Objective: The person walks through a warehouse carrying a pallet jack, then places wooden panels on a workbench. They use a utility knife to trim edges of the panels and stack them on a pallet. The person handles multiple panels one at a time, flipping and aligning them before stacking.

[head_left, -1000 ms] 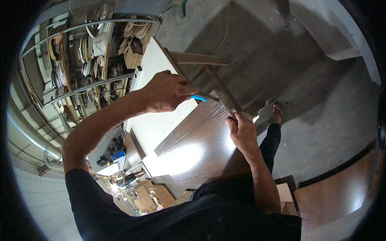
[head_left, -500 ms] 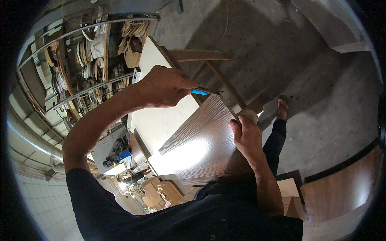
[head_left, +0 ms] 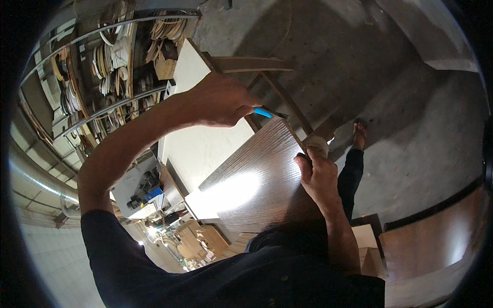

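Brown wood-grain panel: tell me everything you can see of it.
The brown wood-grain panel is flat, looks like laminated board, and has streaky grain with glare toward its left. One corner points toward the picture's top. It overlaps the white tabletop in view. The right grip holds its right edge, thumb on top. The blue-handled tool in the left grip is at the far corner; contact is unclear.

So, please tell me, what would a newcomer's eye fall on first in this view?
Probably the bright glare on the brown panel, at the picture's middle. Next, the small blue tool in the left hand, by the panel's upper corner. Then perhaps the coiled strips crowding the shelves at upper left.
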### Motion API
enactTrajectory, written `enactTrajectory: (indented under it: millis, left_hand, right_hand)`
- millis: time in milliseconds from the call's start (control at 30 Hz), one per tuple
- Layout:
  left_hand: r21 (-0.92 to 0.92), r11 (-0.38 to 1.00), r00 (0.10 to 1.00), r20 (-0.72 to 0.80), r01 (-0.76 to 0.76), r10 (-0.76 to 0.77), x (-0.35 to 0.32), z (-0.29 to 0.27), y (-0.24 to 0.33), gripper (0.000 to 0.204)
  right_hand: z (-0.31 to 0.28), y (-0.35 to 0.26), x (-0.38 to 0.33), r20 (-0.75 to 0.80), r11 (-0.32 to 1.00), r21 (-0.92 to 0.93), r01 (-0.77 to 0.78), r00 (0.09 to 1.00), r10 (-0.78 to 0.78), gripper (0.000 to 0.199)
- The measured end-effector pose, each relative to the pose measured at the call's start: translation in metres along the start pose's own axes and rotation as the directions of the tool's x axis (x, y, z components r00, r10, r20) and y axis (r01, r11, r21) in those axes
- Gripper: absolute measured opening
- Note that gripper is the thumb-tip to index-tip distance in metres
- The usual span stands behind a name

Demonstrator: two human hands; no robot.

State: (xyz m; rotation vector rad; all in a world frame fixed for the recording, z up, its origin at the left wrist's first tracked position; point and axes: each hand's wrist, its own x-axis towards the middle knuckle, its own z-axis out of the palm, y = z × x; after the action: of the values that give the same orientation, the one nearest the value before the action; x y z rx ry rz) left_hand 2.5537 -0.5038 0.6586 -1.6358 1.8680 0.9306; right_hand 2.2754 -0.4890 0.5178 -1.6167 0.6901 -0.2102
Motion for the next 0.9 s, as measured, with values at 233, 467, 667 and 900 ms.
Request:
enactTrajectory:
  millis: [233,467,667,900]
  left_hand:
    - [-0.133,0.984,0.970,0.226,0.121,-0.089,0.005,-0.017,-0.003,0.022]
    - [-0.102,0.993,0.985,0.164,0.065,-0.048,0.011,-0.015,-0.003,0.022]
    - [-0.150,0.985,0.980,0.191,0.083,-0.054,0.008,-0.006,-0.011,0.023]
    - [-0.061,0.997,0.983,0.178,0.050,-0.038,0.006,-0.011,-0.010,0.024]
  right_hand:
    - [-0.001,0.001,0.000,0.022,0.998,-0.024,-0.064,0.998,0.065,0.020]
    - [0.002,0.008,-0.002,-0.015,1.000,-0.010,-0.008,1.000,0.008,0.021]
    - [0.000,0.004,0.001,0.050,0.997,0.023,-0.074,0.996,0.073,0.024]
    - [-0.001,0.008,0.005,0.035,0.999,-0.034,-0.040,0.999,0.041,0.024]
